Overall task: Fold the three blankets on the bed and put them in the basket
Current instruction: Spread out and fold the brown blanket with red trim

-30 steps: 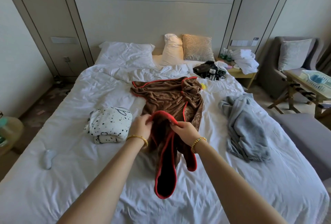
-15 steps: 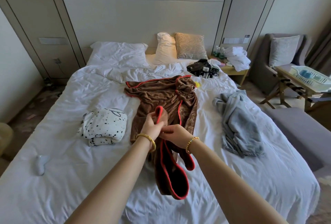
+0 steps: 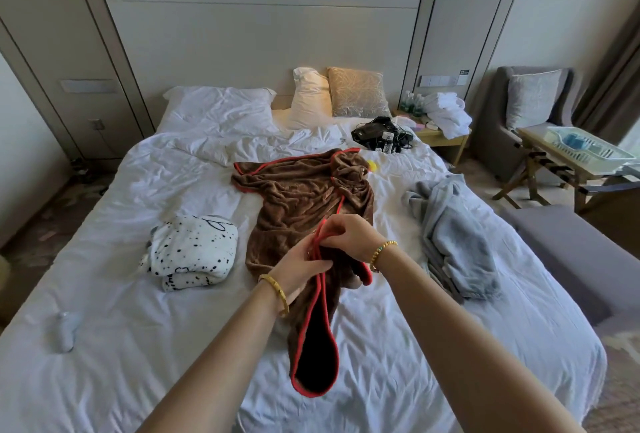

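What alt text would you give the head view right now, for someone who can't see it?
Both hands, left hand and right hand, pinch the red-trimmed edge of a brown fleece blanket lifted off a white-sheeted bed. A white black-spotted blanket lies bundled to its left, a crumpled grey blanket to its right.

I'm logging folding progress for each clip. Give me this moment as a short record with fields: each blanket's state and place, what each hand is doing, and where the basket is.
brown blanket: spread mid-bed, crumpled, red-trimmed near edge lifted
left hand: grips the red trim
right hand: pinches the red trim just above the left
spotted blanket: bundled, on the bed left of the brown one
grey blanket: loose heap on the bed's right side
basket: on a stand right of the bed, no blanket visible in it
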Tool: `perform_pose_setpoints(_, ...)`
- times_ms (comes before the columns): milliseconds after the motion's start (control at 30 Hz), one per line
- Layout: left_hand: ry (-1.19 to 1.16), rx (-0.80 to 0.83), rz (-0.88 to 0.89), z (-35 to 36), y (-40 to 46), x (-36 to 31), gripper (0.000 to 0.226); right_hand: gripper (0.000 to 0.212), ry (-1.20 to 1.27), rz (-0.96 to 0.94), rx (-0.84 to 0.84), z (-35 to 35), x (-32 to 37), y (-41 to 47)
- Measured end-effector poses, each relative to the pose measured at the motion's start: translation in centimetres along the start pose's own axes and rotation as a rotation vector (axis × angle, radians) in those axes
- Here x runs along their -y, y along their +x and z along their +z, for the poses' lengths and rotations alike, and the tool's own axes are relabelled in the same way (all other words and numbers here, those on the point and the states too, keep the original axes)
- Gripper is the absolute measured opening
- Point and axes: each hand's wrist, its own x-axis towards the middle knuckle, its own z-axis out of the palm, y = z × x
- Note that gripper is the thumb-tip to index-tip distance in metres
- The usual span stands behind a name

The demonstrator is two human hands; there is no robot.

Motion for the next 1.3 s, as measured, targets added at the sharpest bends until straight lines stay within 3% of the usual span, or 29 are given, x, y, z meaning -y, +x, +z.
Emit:
perform_pose_setpoints(100, 0.235, -0.260, -0.010, -0.6, 1.0, 0.3, 0.038, 0.007, -0.017, 0.026, -0.075, 0.9, -0.4, 0.4)
perform_pose_setpoints(233, 0.141, -0.495, -0.072, -1.3, 1.7, -0.2, 0.043, 0.021, -0.088, 0.173, -0.160, 1.8, -2.1, 0.5)
perform_pose_setpoints(300, 0.006, -0.526, -0.078, -1.7, 1.5, -0.5, 0.046, 0.016, 0.014, 0.241, -0.225, 2.0, -3.4, 0.0)
perform_pose_setpoints(367, -0.109, -0.532, -0.080, -1.9, 1.2, -1.0, 0.050, 0.010, 0.290, 0.281, -0.245, 2.0, -4.3, -0.7)
perform_pose_setpoints(433, -0.184, -0.579, -0.107, -2.2, 1.0, -1.4, 0.049, 0.018, 0.599, 0.312, -0.234, 1.9, -4.8, -1.4)
perform_pose_setpoints(500, -0.237, -0.621, -0.158, -2.2, 0.6, -1.2, 0.044, 0.017, 0.746, 0.327, -0.182, 2.1, -5.0, -1.8)
perform_pose_setpoints(633, -0.417, -0.634, -0.211, -0.5, -0.7, 0.4, 0.038, 0.014, 0.760, 0.297, -0.148, 3.4, -4.0, -1.4)
perform_pose_setpoints(767, -0.708, -0.597, -0.276, 0.9, -2.3, 2.6, 0.041, 0.020, 0.432, 0.238, -0.253, 3.9, -2.3, -0.7)
perform_pose_setpoints(833, -0.647, -0.512, -0.301, 1.0, -2.6, 3.1, 0.031, 0.018, 0.337, 0.222, -0.406, 4.2, -1.4, -0.7)
perform_pose_setpoints(900, -0.439, -0.456, -0.313, 0.6, -2.3, 3.0, 0.022, 0.017, 0.325, 0.220, -0.519, 4.6, -0.7, -0.8)
perform_pose_setpoints(967, -0.142, -0.521, -0.310, -0.1, -1.7, 2.7, 0.029, 0.012, 0.294, 0.220, -0.490, 4.5, 0.0, -1.1)
perform_pose_setpoints(1000, -0.049, -0.586, -0.308, -0.5, -1.5, 2.5, 0.035, 0.012, 0.197, 0.198, -0.351, 4.1, 0.2, -1.4)
perform_pose_setpoints(1100, 0.126, -0.711, -0.265, -1.9, -1.4, 1.5, 0.041, 0.025, -0.276, 0.098, 0.502, 3.8, 0.8, -2.9)
perform_pose_setpoints(1133, 0.193, -0.696, -0.250, -2.2, -1.4, 1.3, 0.040, 0.027, -0.367, 0.090, 0.673, 4.3, 0.8, -3.5)
perform_pose_setpoints(1167, 0.262, -0.640, -0.236, -2.2, -1.7, 0.9, 0.035, 0.026, -0.400, 0.080, 0.693, 4.7, 0.7, -3.7)
perform_pose_setpoints(1300, 0.441, -0.369, -0.107, -0.7, -2.3, 0.8, 0.014, 0.009, -0.131, 0.038, 0.162, 4.6, 0.2, -3.0)
